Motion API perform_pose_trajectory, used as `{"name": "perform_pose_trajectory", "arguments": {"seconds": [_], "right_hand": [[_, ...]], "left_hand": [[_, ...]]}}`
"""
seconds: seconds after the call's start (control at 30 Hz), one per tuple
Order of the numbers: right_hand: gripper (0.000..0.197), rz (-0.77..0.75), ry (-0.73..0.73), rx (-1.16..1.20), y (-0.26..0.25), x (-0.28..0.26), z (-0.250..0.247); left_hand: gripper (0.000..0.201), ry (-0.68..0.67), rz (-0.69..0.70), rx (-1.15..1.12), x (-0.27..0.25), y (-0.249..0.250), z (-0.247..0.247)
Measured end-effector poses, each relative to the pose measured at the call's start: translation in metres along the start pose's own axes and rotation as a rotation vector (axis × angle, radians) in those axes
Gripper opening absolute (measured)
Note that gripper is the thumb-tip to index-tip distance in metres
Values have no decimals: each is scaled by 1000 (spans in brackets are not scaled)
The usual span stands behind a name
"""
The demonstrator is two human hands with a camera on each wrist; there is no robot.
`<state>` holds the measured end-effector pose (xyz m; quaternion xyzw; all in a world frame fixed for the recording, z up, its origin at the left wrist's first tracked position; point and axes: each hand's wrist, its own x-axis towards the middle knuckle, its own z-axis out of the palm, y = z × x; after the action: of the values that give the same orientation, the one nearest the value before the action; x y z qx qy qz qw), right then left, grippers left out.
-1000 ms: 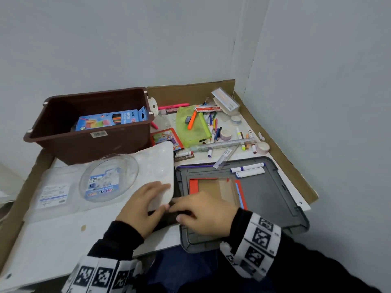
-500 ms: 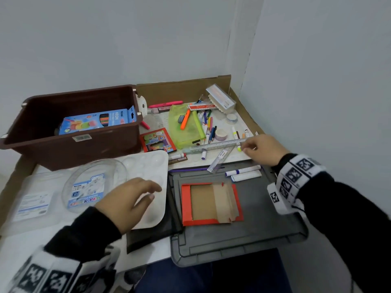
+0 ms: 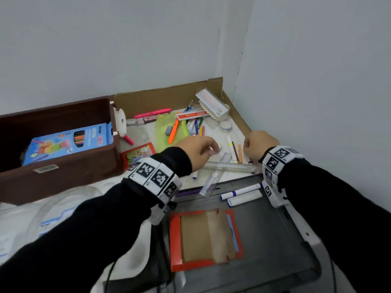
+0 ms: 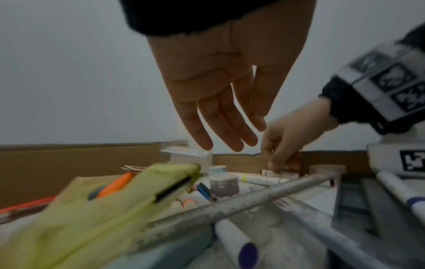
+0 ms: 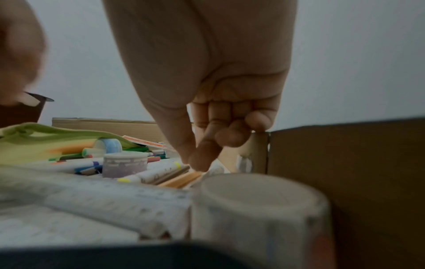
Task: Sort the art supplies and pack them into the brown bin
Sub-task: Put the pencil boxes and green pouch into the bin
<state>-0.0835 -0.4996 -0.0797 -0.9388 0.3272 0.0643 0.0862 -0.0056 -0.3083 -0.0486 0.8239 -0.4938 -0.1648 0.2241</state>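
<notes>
Moved: both hands have left the near edge of the tabletop [image 3: 230,176] and now reach over the loose supplies at the back right; the left hand was over the white palette half a second ago.
Bin: the brown bin [image 3: 63,176] stands at the far left, a blue pencil box [image 3: 69,142] lying inside it.
Pouch: a green pouch [image 3: 167,132] lies right of the bin with an orange marker [image 3: 174,134] on it.
Left hand: the left hand [image 3: 198,152] hovers above the rulers [image 3: 228,166]. The head view shows only its back; the left wrist view shows the palm with fingers [image 4: 220,125] straight and close together, holding nothing.
Tape: the left wrist view shows a tape roll [image 4: 224,184] standing just ahead of those fingers, hidden under the hand in the head view.
Right hand: the right hand [image 3: 261,144] is lowered at the right edge of the pile, beside the cardboard wall [image 3: 239,115]. From the head it looks like a fist; the right wrist view shows thumb and forefinger [image 5: 202,160] pinched down on the end of an orange pencil [image 5: 181,180], the other fingers curled.
Tray: a grey tray [image 3: 275,240] sits nearest, carrying two white markers [image 3: 241,193] and a red folder [image 3: 205,237].
</notes>
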Motion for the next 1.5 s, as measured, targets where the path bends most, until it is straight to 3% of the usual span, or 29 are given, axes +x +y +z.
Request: {"name": "perform_pose_trajectory", "arguments": {"seconds": [0.2,0.37,0.53,0.7,0.8,0.93,1.1,1.3,1.5], "right_hand": [[31,79,-38,-110,-8,11,6],[31,79,-156,-49,-10,12,4],[21,81,-199,35,-6,6,0],[25,74,-204,154,0,1,-3],[35,73,-141,200,3,-3,-6],[35,83,9,271,10,-12,-13],[25,66,-163,504,17,-24,-19],[21,-26,-131,605,26,-49,-19],[11,-6,-95,789,43,-81,-5]], "left_hand": [[34,-140,-52,163,67,9,33],[43,-257,-75,313,89,12,48],[24,-155,-138,403,95,15,52],[28,-205,-157,508,103,20,52],[43,-262,-117,506,106,21,53],[29,-311,-60,540,107,22,53],[24,-287,22,555,107,20,49],[20,-229,160,681,105,21,49],[31,-261,37,522,100,20,48]]}}
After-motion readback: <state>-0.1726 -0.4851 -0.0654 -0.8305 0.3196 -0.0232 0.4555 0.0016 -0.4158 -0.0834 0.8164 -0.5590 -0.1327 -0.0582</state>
